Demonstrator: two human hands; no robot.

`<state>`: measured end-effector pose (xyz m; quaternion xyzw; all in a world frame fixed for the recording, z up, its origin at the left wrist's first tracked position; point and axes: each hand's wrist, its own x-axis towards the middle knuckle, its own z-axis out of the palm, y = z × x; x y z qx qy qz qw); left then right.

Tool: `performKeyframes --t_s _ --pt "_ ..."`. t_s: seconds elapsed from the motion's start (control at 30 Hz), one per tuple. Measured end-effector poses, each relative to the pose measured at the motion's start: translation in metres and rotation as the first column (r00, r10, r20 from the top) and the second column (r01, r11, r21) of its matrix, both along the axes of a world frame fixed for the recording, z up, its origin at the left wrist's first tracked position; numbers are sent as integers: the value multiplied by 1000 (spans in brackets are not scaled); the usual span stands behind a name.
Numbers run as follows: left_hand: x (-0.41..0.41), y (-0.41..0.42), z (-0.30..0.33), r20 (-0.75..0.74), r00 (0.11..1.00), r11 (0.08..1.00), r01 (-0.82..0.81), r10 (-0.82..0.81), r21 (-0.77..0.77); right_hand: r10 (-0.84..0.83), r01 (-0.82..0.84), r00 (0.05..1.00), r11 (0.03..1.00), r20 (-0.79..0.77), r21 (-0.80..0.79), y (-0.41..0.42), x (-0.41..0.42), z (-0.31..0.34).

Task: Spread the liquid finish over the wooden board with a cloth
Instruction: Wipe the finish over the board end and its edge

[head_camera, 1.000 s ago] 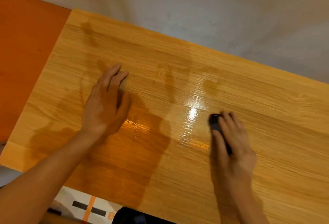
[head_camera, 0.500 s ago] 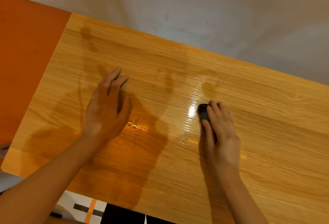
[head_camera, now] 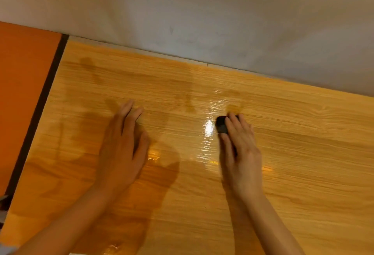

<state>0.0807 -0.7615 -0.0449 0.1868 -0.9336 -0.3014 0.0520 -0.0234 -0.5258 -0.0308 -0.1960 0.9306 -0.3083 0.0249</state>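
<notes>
Board (head_camera: pixel 303 173) right side free; wall (head_camera: pixel 202 11) blocks far edge.

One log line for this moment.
left hand: flat on board | right hand: pressing dark cloth | wet sheen beside cloth
</notes>
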Motion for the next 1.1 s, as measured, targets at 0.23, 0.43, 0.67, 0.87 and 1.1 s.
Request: performKeyframes --t_s 0.23,0.43,0.67,0.87,1.1 --pt "-35 -27 8 -22 1000 998 0 2 66 -201 201 980 978 -2 -50 -73 2 -7" --pt "-76 -43 -10 -49 997 988 52 -60 -147 156 -155 988 987 -15 35 -77 -18 -3" --pt "-78 -44 -14 -69 995 980 62 -76 -187 -438 438 899 899 5 -4 -9 -33 0" --pt "-77 -43 -11 -44 996 978 73 -83 -194 -21 19 999 999 -45 -44 -133 -27 -11" --pt "-78 -43 -12 -31 995 982 84 -91 -171 -333 333 943 943 -2 -12 -10 -57 -3"
